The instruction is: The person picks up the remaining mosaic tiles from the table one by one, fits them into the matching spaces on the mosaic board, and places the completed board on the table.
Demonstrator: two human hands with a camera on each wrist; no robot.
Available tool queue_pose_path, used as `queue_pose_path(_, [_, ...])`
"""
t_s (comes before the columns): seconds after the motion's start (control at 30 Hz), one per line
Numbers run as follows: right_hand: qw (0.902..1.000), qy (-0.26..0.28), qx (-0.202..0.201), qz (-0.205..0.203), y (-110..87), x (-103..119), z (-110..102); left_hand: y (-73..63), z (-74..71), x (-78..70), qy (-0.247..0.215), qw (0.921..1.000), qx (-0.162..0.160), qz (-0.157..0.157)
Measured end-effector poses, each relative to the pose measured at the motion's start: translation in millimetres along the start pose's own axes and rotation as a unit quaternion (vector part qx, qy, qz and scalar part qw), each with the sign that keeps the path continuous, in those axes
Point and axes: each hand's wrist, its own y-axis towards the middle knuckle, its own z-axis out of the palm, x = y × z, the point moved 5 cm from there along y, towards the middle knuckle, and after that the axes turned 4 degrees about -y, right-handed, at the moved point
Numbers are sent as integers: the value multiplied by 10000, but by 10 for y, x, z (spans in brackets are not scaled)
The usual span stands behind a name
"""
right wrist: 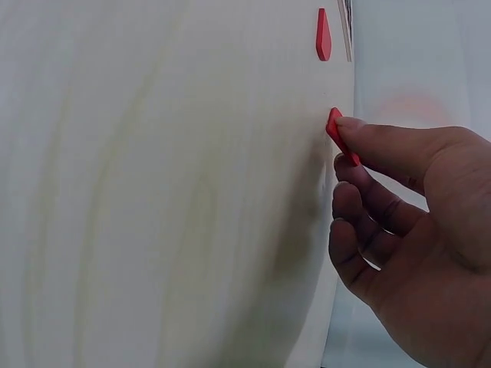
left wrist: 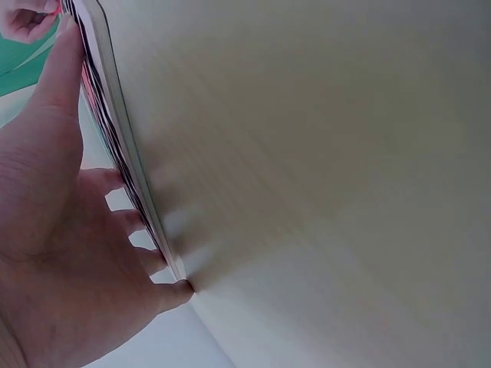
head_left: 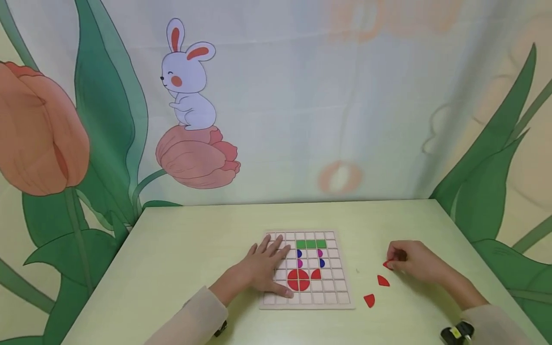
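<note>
A pale square grid board (head_left: 329,299) lies on the table under my left hand (head_left: 263,268), whose fingers spread over its left side. In the left wrist view, the fingertips of that hand (left wrist: 69,222) touch the board's edge (left wrist: 126,138). To the right of the board, my right hand (head_left: 416,261) pinches a red quarter-circle piece (head_left: 387,264) between thumb and index finger. The right wrist view shows this red piece (right wrist: 341,138) tilted at the fingertips. Two loose red quarter-circle pieces, a nearer one (head_left: 369,300) and a farther one (head_left: 383,281), lie between the board and this hand.
On the board are a row of green pieces (head_left: 311,244), blue half-circles (head_left: 322,263) and purple half-circles (head_left: 320,253). Red quarters form a circle (head_left: 298,280), with one more red quarter (head_left: 316,274) to its right. A printed curtain (head_left: 276,120) hangs behind the table (head_left: 181,249).
</note>
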Motion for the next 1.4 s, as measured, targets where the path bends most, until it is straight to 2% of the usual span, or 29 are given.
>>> queue_pose_path(0.23, [9997, -61, 51, 211, 4, 10, -10, -10, -19, -3, 9, 10000, -8, 58])
queue_pose_path(0.6, [9996, -96, 222, 144, 75, -20, 2, -41, -21, 20, 3, 10000, -11, 46])
queue_pose_path(0.87, [9996, -160, 144, 202, 52, -11, -24, -22, -29, -3, -14, 9999, -48, 131])
queue_pose_path(1.03, [9999, 3, -103, 82, 36, -11, -26, 7, -26, -33, 23, 9999, 4, 158])
queue_pose_path(1.2, [9993, 254, -254, -39, 102, 55, -2, 20, -23, -31, 25, 9998, 15, 189])
queue_pose_path(1.4, [9987, 418, -241, -146, 211, 180, 53, 22, -13, -16, -27, 9997, -34, 228])
